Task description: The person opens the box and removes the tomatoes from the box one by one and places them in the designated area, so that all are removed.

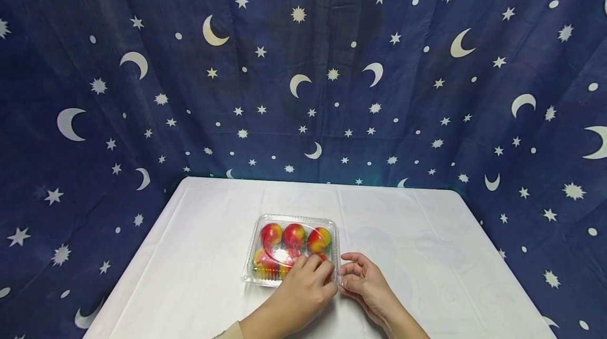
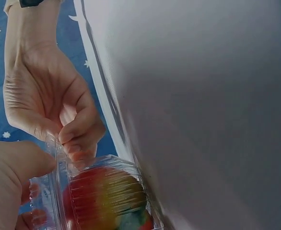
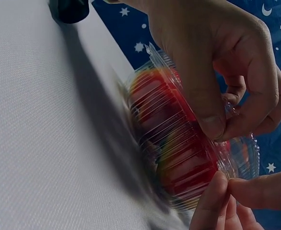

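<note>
A clear container of red-and-yellow fruit rests on the table at about twelve o'clock from the person, its lid over the fruit. Taking the container as the dial, the left hand pinches its rim around five o'clock; the right hand pinches the corner near four. The step in hand seems to be working that corner; pressing or prying, one cannot tell. The next move probably calls for firm fingertip force along the rim, without tipping the fruit.
</note>
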### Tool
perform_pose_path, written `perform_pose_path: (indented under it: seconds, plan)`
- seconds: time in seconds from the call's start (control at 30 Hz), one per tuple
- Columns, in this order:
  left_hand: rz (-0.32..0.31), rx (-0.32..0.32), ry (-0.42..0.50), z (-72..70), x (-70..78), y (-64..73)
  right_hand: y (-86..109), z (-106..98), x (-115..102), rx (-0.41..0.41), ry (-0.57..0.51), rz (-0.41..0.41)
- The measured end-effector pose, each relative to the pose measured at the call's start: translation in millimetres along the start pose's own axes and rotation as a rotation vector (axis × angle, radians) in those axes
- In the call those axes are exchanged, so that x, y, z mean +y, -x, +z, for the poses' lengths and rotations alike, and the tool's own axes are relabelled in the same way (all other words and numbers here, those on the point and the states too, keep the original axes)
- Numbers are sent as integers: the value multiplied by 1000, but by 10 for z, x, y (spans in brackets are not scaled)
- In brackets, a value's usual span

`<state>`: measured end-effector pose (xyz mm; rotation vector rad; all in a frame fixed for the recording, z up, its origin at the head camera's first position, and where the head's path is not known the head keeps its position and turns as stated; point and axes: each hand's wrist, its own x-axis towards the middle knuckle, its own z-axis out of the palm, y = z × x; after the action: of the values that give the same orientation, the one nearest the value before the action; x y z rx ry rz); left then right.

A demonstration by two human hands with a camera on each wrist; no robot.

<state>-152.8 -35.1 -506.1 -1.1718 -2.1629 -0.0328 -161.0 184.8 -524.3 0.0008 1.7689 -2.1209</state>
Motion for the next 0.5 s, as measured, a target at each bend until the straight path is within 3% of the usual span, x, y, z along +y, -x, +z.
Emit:
perform_pose_path:
  seconds: [0.33, 0.5]
  plan:
    - [14, 56, -57, 36, 3, -3, 3, -1, 1, 0, 16, -6]
    - [26, 31, -61, 13, -6, -3, 2, -3, 4, 0, 21, -11]
